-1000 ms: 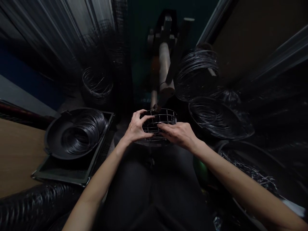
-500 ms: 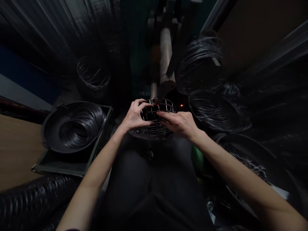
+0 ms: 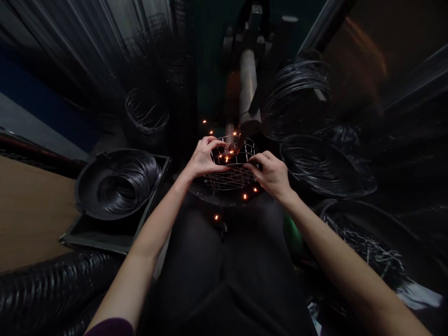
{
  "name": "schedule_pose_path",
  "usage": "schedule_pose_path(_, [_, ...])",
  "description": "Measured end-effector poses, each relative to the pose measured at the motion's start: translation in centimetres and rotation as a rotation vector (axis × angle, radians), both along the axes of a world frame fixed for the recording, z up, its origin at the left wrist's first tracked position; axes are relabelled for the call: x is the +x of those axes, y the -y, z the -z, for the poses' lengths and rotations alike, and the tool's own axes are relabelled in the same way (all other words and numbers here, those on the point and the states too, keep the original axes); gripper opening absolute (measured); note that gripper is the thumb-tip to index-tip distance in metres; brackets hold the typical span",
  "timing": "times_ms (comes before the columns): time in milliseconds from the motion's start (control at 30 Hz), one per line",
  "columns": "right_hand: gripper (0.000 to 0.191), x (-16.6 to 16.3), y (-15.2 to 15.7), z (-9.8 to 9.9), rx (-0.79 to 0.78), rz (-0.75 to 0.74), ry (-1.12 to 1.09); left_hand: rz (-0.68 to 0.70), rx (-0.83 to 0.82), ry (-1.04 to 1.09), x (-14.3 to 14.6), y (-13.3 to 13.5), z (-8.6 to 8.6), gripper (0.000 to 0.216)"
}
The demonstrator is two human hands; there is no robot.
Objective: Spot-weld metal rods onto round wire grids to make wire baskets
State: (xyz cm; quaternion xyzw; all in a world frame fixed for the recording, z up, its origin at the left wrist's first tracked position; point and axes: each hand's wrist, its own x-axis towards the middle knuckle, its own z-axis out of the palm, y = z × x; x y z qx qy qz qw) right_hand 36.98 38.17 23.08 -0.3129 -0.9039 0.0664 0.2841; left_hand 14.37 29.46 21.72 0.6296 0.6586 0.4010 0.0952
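Both my hands hold a round wire basket (image 3: 234, 175) of welded steel rods above my lap. My left hand (image 3: 206, 157) grips its far left rim, and my right hand (image 3: 270, 175) holds its right rim. The basket's upper rim meets the lower tip of a spot welder's electrode arm (image 3: 248, 84). Orange sparks (image 3: 227, 158) scatter around that contact, over the basket and down towards my dark trousers (image 3: 224, 261). My fingers hide parts of the rim.
To the left, a coil of dark wire (image 3: 129, 184) lies in a black pan (image 3: 84, 196) on a tray (image 3: 105, 238), beside a wooden surface (image 3: 31, 210). Further wire coils (image 3: 297, 98) stand at the back right, and a ribbed black coil (image 3: 52, 291) lies at the lower left.
Sparks now burst from the basket where only a few glowed before. My right hand has slid back towards the basket's right rim, and the basket sits higher against the electrode.
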Motion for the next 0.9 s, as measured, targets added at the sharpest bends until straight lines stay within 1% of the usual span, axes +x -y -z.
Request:
schedule_pose_path(100, [0.026, -1.1, -0.8, -0.2, -0.042, 0.038, -0.002, -0.009, -0.01, 0.002, -0.7, -1.2, -0.5, 0.069])
schedule_pose_path(200, [0.029, -1.9, -2.0, -0.5, -0.077, 0.077, -0.047, 0.01, -0.013, 0.021, -1.3, -2.3, -1.2, 0.071])
schedule_pose_path(267, [0.033, -1.3, -2.1, -0.8, -0.12, 0.111, -0.104, 0.017, 0.004, 0.044, -1.6, -2.3, -1.1, 0.078])
schedule_pose_path(300, [0.034, -0.5, -1.8, -0.9, -0.155, 0.121, -0.13, 0.015, 0.014, 0.061, -1.9, -2.1, -0.7, 0.085])
schedule_pose_path(367, [0.038, 2.0, -0.5, -1.0, -0.262, 0.119, -0.151, 0.012, 0.023, 0.114, -2.5, -1.0, 0.9, 0.104])
schedule_pose_path(400, [0.041, 3.4, 0.4, -0.9, -0.324, 0.105, -0.133, 0.021, 0.016, 0.155, -2.9, -0.3, 2.0, 0.114])
schedule_pose_path(467, [0.048, 6.4, 2.4, -0.1, -0.41, 0.073, -0.03, 0.048, -0.026, 0.265, -3.5, 1.1, 4.6, 0.128])
schedule_pose_path(567, [0.048, 9.9, 5.0, 2.6, -0.417, -0.011, 0.205, 0.028, -0.069, 0.423, -3.7, 2.3, 8.3, 0.132])
schedule_pose_path(633, [0.042, 11.7, 6.0, 4.8, -0.419, -0.073, 0.326, -0.041, -0.045, 0.491, -3.3, 2.6, 9.6, 0.13])
schedule_pose_path(667, [0.039, 12.5, 6.3, 5.8, -0.434, -0.099, 0.36, -0.076, -0.024, 0.523, -3.0, 2.6, 9.9, 0.128])
schedule_pose_path(733, [0.031, 14.0, 6.4, 7.1, -0.498, -0.143, 0.373, -0.125, 0.017, 0.589, -2.6, 3.0, 9.8, 0.122])
schedule_pose_path(767, [0.028, 14.5, 6.3, 7.3, -0.553, -0.165, 0.35, -0.133, 0.039, 0.613, -2.4, 3.3, 9.4, 0.119])
schedule_pose_path(833, [0.022, 14.8, 5.9, 6.8, -0.709, -0.178, 0.242, -0.104, 0.084, 0.605, -2.3, 4.4, 8.3, 0.114])
schedule_pose_path(867, [0.02, 14.6, 5.8, 6.0, -0.792, -0.16, 0.164, -0.068, 0.1, 0.565, -2.2, 5.0, 7.5, 0.111])
schedule_pose_path(900, [0.023, 13.9, 5.7, 5.0, -0.86, -0.126, 0.077, -0.028, 0.111, 0.506, -2.0, 5.7, 6.7, 0.108])
